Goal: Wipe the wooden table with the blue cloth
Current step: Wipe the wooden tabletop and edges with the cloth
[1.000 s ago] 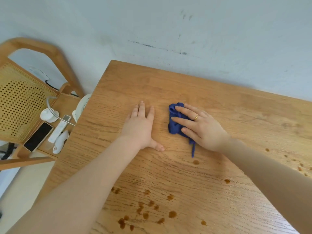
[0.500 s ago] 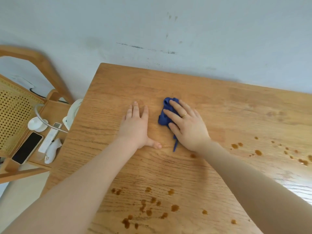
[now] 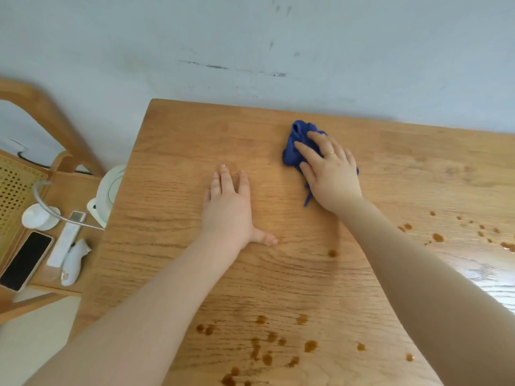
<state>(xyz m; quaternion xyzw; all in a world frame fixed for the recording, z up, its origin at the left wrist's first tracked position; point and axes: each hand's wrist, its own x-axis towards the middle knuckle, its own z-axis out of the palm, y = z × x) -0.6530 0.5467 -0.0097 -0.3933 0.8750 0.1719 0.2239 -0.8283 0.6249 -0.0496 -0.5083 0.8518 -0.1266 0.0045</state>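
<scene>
head view, looking down: the right hand (image 3: 330, 174) lies flat with straight fingers pressing the bunched blue cloth (image 3: 299, 146) onto the table (image 3: 172, 168) near its far edge by the wall (image 3: 250, 37), while the left hand (image 3: 230, 207) rests palm-down with fingers spread and thumb out, holding nothing, just beside it. brown spots (image 3: 267, 346) dot the near wood and more spots (image 3: 473, 232) sit off to the right, both arms reaching across the top. left of the table a chair (image 3: 36, 112) seat carries a phone (image 3: 25, 260), a remote (image 3: 65, 240) and a white kettle (image 3: 107, 195) tucked against the table's edge.
</scene>
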